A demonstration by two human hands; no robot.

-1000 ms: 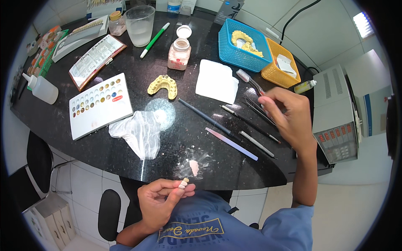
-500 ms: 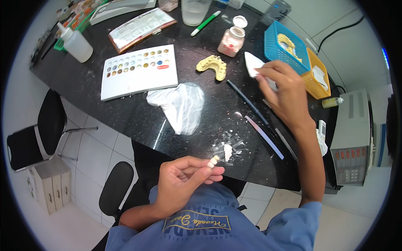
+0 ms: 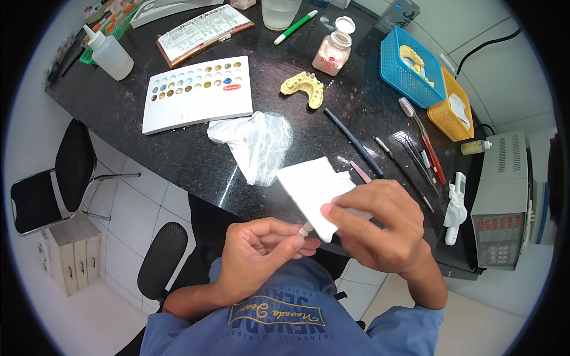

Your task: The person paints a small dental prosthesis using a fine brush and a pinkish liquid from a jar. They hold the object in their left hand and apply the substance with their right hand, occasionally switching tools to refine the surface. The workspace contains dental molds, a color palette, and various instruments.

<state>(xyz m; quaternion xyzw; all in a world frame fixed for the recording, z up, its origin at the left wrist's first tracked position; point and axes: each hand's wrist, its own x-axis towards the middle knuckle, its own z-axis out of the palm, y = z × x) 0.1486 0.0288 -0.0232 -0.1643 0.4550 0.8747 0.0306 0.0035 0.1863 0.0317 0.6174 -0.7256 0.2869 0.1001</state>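
Observation:
Close to my body, my left hand (image 3: 255, 255) pinches a small row of tooth-coloured dental crowns (image 3: 303, 231) between thumb and fingers. My right hand (image 3: 383, 228) grips a folded white tissue (image 3: 312, 190) by its near right side. The tissue hangs tilted over the table's front edge, its lower corner beside the crowns and covering part of them. I cannot tell whether the two touch. A pink-tipped tool (image 3: 360, 172) shows partly behind my right hand. Farther off lies a yellowish horseshoe-shaped dental model (image 3: 304, 89).
A white palette of coloured wells (image 3: 190, 113) and a crumpled white cloth (image 3: 258, 142) lie left. An uncapped powder jar (image 3: 331, 54) stands beyond. At right are a dark blue stick (image 3: 355, 142), a red-handled toothbrush (image 3: 428, 145), a blue basket (image 3: 409, 74) and a yellow basket (image 3: 451, 110).
My right hand has come back from near the blue basket, bringing the white tissue toward the crowns. It has uncovered the toothbrush and nearby tools. My left hand stays almost in place.

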